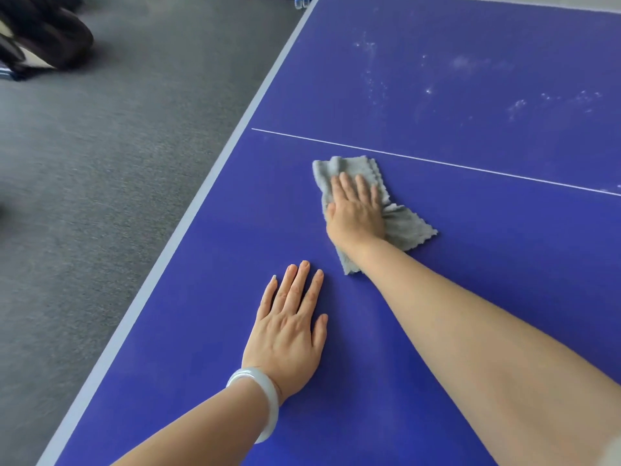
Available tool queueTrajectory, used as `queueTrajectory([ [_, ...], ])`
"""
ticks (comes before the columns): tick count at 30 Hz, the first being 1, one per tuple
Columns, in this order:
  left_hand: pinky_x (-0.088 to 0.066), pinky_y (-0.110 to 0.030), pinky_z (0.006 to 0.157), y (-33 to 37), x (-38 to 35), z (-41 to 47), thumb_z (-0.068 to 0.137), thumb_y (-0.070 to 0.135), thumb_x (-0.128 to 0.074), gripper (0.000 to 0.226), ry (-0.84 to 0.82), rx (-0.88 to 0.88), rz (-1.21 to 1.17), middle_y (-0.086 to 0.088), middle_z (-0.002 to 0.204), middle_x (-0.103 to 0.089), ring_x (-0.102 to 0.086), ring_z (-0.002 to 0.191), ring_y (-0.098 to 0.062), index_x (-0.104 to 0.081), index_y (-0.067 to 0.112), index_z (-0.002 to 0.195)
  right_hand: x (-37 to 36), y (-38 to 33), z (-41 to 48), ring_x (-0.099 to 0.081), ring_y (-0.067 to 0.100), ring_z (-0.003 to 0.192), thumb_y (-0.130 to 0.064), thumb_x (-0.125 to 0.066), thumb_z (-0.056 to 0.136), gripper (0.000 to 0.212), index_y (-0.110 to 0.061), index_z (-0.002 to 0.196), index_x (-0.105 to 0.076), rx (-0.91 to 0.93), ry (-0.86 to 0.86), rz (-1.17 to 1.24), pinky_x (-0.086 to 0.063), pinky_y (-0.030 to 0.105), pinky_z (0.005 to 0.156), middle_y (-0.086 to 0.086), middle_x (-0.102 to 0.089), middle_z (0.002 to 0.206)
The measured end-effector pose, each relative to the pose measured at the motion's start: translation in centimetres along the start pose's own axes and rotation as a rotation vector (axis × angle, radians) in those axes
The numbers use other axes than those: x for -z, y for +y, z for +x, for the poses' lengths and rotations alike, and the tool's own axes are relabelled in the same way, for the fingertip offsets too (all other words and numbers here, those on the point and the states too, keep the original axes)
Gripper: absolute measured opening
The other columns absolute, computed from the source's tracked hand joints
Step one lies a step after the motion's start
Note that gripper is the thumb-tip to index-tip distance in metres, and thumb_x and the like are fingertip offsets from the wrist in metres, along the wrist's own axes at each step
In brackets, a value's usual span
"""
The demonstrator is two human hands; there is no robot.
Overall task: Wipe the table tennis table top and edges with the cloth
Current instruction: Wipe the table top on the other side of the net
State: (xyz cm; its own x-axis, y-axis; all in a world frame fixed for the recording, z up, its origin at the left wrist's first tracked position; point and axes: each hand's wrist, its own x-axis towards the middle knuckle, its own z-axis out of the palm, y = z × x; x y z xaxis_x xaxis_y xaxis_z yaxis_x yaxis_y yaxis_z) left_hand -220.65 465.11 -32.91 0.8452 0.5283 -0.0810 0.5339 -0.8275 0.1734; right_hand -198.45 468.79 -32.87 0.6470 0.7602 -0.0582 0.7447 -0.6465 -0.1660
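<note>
So the right hand (356,210) was flat on the cloth (366,210), palm down, fingers stretched out and close together, pressing it onto the table (470,247) rather than gripping it. The cloth was grey, kind of crumpled, sitting on the blue top just on the near side of the thin white line (437,162) that ran across the surface. One bit of it stuck out ahead of the fingertips, another bit fanned out to the right of the wrist, and a corner poked out under the forearm.

The left hand (289,327) was also flat on the table, holding nothing, fingers extended and slightly spread, nearer to the camera and a little left of the cloth, not touching it. There was a pale bangle (258,398) on that wrist.

Past the white line the far half had whitish smudges and specks (470,68) scattered over it. The near half around the hands looked a lot cleaner.

The table's pale edge band (208,196) ran diagonally along the left side, with grey carpet (100,179) beyond it. Some dark stuff (40,35) sat on the floor in the top left corner, too blurry to tell what it was.
</note>
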Motion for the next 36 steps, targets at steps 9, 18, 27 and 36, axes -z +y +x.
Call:
queueTrajectory([
  [9, 0.008, -0.035, 0.122, -0.1, -0.1, -0.1, 0.100, 0.045, -0.015, 0.062, 0.029, 0.003, -0.006, 0.005, 0.165, 0.003, 0.011, 0.151, -0.012, -0.005, 0.026, 0.158, 1.2, 6.2, 5.2, -0.011, 0.027, 0.151, -0.032, -0.027, 0.104, 0.057, -0.015, 0.157, -0.021, -0.137, 0.087, 0.101, -0.001, 0.044, 0.124, 0.007, -0.017, 0.165],
  [18, 0.005, -0.036, 0.123, -0.1, -0.3, -0.1, 0.099, 0.046, -0.014, 0.062, 0.050, 0.008, -0.004, 0.003, 0.165, 0.000, 0.006, 0.152, -0.013, -0.007, 0.025, 0.158, 1.6, 14.0, -9.8, -0.005, 0.034, 0.152, -0.034, -0.021, 0.105, 0.059, -0.009, 0.158, -0.012, -0.594, 0.131, 0.057, -0.004, 0.050, 0.123, 0.013, -0.010, 0.165],
  [27, 0.004, -0.032, 0.123, 0.1, 0.2, -0.1, 0.100, 0.045, -0.015, 0.062, 0.060, -0.005, -0.021, 0.002, 0.164, -0.008, 0.000, 0.152, -0.013, -0.015, 0.023, 0.157, 0.0, 5.6, -22.8, -0.012, 0.020, 0.153, -0.037, -0.025, 0.102, 0.058, -0.015, 0.155, -0.028, 0.240, 0.027, 0.049, -0.019, 0.046, 0.122, 0.003, -0.019, 0.164],
  [36, 0.002, -0.034, 0.123, 0.3, 0.3, -0.3, 0.098, 0.036, -0.013, 0.061, 0.089, -0.010, -0.041, -0.001, 0.164, -0.012, -0.006, 0.152, -0.017, -0.020, 0.021, 0.157, 2.0, 18.2, -24.6, -0.015, 0.033, 0.151, -0.026, -0.029, 0.105, 0.055, -0.004, 0.155, -0.023, -0.721, 0.206, 0.042, -0.011, 0.049, 0.122, 0.016, -0.021, 0.163],
])
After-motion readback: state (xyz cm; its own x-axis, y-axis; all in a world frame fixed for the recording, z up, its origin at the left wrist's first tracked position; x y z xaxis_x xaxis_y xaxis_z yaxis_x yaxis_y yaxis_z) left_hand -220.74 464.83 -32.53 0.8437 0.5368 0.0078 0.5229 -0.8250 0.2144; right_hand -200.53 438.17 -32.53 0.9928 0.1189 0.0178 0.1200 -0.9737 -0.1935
